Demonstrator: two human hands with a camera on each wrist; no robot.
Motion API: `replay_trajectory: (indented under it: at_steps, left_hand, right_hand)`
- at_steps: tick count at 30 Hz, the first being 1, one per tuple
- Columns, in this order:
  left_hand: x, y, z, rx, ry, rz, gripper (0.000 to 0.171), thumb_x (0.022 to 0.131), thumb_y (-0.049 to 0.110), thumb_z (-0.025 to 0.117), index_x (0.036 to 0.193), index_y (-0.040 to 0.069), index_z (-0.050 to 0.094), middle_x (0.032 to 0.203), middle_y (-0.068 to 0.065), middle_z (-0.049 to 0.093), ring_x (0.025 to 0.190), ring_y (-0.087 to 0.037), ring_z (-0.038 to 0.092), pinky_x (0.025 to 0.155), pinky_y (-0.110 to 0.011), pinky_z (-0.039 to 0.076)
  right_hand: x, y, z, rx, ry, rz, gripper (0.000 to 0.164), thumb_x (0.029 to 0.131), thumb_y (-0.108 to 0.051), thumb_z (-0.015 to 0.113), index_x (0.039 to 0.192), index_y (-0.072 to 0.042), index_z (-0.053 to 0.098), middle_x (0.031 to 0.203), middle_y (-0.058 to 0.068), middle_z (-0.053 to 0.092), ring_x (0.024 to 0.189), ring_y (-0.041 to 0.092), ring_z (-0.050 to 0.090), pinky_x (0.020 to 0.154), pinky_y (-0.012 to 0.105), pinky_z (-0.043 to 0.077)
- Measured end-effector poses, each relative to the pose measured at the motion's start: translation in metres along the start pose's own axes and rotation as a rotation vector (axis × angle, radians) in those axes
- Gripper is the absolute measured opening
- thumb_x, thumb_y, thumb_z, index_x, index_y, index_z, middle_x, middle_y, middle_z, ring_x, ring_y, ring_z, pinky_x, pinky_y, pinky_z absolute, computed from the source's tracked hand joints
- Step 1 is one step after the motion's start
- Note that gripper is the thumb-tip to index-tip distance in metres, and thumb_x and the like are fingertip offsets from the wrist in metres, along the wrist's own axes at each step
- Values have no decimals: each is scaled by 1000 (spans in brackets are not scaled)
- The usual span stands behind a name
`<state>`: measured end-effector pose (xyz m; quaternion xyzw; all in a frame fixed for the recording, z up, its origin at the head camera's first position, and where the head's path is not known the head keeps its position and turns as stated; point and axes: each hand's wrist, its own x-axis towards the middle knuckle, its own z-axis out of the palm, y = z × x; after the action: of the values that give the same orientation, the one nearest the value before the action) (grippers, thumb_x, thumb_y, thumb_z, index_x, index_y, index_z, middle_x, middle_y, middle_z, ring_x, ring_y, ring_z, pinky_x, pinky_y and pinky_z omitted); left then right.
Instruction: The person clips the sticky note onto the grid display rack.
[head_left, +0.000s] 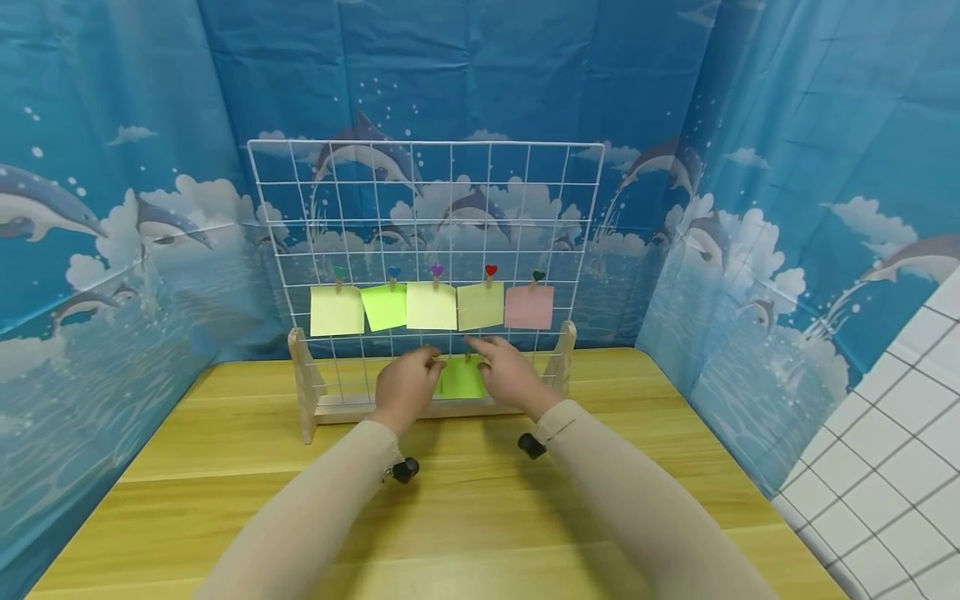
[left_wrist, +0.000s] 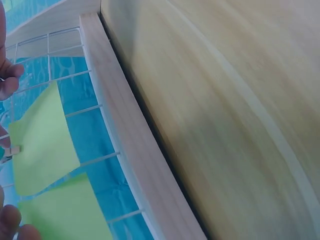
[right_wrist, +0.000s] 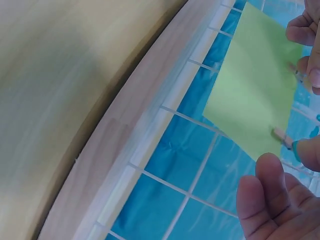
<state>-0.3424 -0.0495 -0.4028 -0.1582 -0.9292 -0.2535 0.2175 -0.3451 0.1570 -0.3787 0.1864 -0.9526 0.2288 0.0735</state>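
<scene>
My left hand (head_left: 407, 385) and right hand (head_left: 513, 377) work at the lower part of a white wire grid panel (head_left: 427, 142). Between them hangs a green paper note (head_left: 463, 382); in the left wrist view it lies close to a second green note (left_wrist: 65, 212). The right hand pinches a small wooden clothespin (right_wrist: 281, 136) with a teal end, set on the note's edge. At another clothespin (right_wrist: 298, 73), the left fingers are curled close and seem to pinch it; fingers partly hide this one.
Above hang several notes, including a pink note (head_left: 528, 308) and a yellow note (head_left: 337, 311), on heart-topped clothespins. Wooden feet (head_left: 305, 385) and a base bar (left_wrist: 135, 125) hold the grid on the wooden table (head_left: 465, 517). Dolphin-print curtains (head_left: 480, 67) surround it.
</scene>
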Motion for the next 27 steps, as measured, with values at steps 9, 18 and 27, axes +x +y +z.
replay_trajectory:
  at_steps: [9,18,27]
  left_hand:
    - [-10,-4,-16,22,-27,56,35,106,39,64,132,17,72,113,-1,79,90,-20,76,68,-36,60]
    - [-23,-4,-38,66,-53,115,39,106,41,64,133,14,71,128,-6,75,117,-29,71,97,-51,59]
    - [-35,-2,-59,154,-113,166,53,106,48,60,144,11,63,142,-11,66,135,-34,60,112,-58,49]
  right_hand:
    - [-14,1,-14,-71,-5,-76,58,109,-13,56,164,-22,39,162,15,44,111,30,71,83,40,60]
    - [-28,3,-26,-73,-19,-98,64,108,-17,61,166,-21,35,164,15,41,80,14,66,70,32,53]
    - [-46,10,-35,-43,-20,-110,61,109,-25,60,165,-15,37,163,16,40,108,25,69,85,40,60]
